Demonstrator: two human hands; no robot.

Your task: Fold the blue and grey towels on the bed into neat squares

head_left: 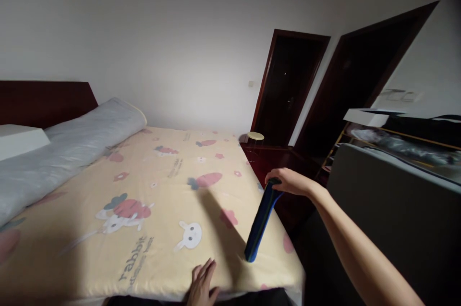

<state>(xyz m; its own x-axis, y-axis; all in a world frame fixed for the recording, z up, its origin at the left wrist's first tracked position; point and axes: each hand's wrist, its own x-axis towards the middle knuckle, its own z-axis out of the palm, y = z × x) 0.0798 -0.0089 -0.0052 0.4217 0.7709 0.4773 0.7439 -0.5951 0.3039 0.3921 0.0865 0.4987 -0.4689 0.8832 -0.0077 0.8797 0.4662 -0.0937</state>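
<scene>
My right hand (288, 182) is closed round the top of a long blue brush-like tool (260, 225). The tool hangs down at a slant and its lower end touches the cream bed sheet (162, 210) near the bed's right edge. My left hand (202, 286) lies flat on the sheet at the near edge, fingers stretched out, holding nothing. The sheet is printed with rabbits, carrots and the word "rabbit".
A long grey bolster (68, 150) lies along the left side of the bed against a dark wooden headboard (43, 102). A white box (19, 140) sits at far left. On the right stand a grey cabinet (392, 214), a cluttered shelf and two dark doorways (288, 90). A small stool (255, 136) is beside the bed.
</scene>
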